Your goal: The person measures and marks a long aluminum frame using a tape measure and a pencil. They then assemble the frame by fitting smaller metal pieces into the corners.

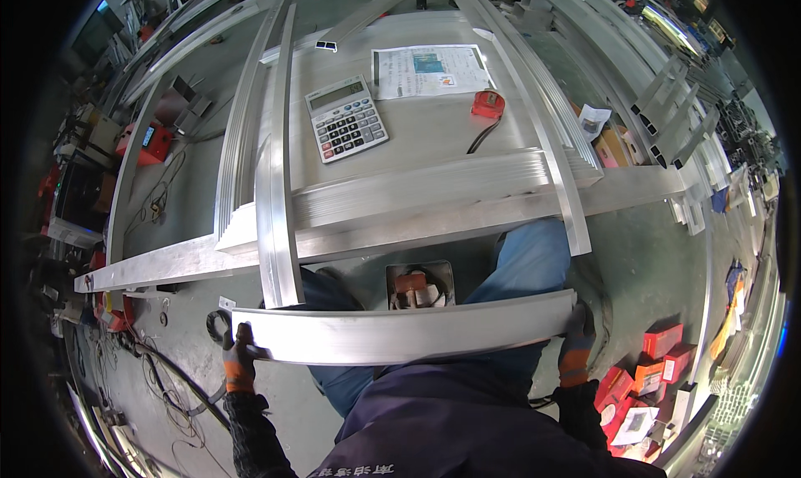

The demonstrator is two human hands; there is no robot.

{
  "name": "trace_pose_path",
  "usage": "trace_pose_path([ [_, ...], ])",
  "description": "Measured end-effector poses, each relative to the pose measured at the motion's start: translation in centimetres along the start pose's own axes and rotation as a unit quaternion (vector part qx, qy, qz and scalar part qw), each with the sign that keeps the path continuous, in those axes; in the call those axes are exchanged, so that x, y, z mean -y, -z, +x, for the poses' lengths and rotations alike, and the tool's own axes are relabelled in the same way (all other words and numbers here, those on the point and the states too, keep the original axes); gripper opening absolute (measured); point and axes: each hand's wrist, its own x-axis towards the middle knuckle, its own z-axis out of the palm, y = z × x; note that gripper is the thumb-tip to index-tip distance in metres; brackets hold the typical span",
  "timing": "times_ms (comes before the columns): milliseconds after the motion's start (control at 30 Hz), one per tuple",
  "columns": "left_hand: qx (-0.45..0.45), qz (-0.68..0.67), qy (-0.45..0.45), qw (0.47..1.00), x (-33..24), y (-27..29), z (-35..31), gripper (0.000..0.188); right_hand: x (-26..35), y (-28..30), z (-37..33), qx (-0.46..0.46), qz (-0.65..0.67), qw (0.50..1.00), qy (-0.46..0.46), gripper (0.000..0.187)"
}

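A long, flat silver aluminium profile (405,338) lies crosswise over my lap. My left hand (239,358), in a dark and orange glove, is closed round its left end. At the other end my right hand (577,344), gloved alike, grips the profile; its fingers are partly hidden behind the metal. Just beyond stands a frame of aluminium bars (279,186), one of which reaches toward me close to the held piece's left part. Within the frame are a calculator (348,121), a written sheet of paper (430,71) and a red tape measure (488,104).
An open metal tin (421,284) with brownish pieces sits on the floor between my legs. Red boxes (663,340) are stacked at the right. Cables (171,386) run over the floor at the left. Further aluminium bars (667,103) lie at the far right.
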Motion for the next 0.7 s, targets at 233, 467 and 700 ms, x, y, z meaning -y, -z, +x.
trace_pose_path([
  [233, -0.045, 0.054, -0.138, 0.988, 0.0, 2.4, -3.7, 0.034, 1.0, 2.7, -1.0, -0.049, -0.07, 0.965, 0.248, 0.055],
  [467, -0.058, 0.289, -0.363, 0.884, -2.8, 7.1, -1.8, 0.048, 9.9, 2.9, 2.8, -0.01, 0.035, 0.961, 0.273, 0.049],
  [700, 0.112, 0.265, -0.346, 0.893, -21.6, -9.3, 8.9, 0.047, 17.9, -3.9, 27.5, 0.012, 0.017, 0.986, 0.165, 0.04],
])
